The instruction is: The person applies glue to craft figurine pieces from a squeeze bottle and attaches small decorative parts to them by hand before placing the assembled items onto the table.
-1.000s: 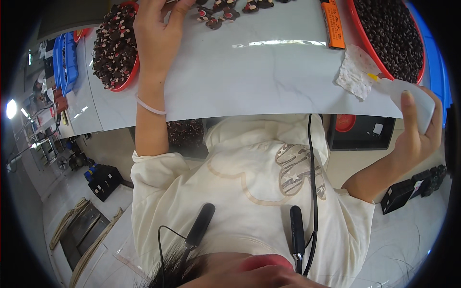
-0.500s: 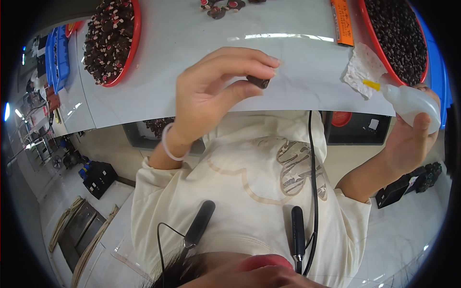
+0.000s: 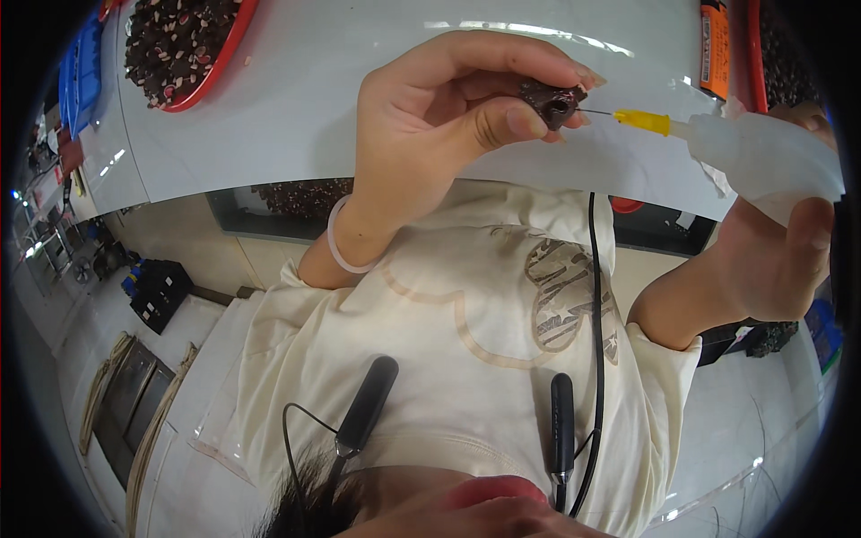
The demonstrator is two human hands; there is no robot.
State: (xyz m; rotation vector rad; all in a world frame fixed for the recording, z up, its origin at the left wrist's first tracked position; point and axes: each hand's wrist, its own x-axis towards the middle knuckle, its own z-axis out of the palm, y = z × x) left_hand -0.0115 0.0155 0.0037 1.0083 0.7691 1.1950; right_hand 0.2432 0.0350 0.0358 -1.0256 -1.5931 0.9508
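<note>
Left hand (image 3: pixel 448 117) raised above the near edge of the white counter (image 3: pixel 296 117), thumb and fingers pinched narrow around a small dark brown piece (image 3: pixel 549 97) with a hole facing right. Right hand (image 3: pixel 776 260) wrapped around a soft translucent squeeze bottle (image 3: pixel 762 152), yellow hub and thin metal needle (image 3: pixel 610 114) pointing left, tip right at the hole of the piece, touching or just short of it; cannot tell which. Both held in the air in front of the cream shirt, well clear of the counter surface.

On the counter's far left corner, a red tray (image 3: pixel 193 54) heaped with dark and pinkish pieces. At the far right edge, an orange flat object (image 3: pixel 715 45) beside the rim of another red tray (image 3: pixel 752 54) of dark pieces. A crumpled bit of white paper or film near the bottle, partly hidden.

Likely risks, judged from the pose: needle tip slipping off the hole and pricking the left thumb, given how close the pad sits to the opening. Too hard a squeeze on the soft bottle, spilling fluid over the fingers and shirt. Loose pinch on so small a piece, letting it twist or drop off the counter's near edge. Needle bending if pushed in at an angle.
</note>
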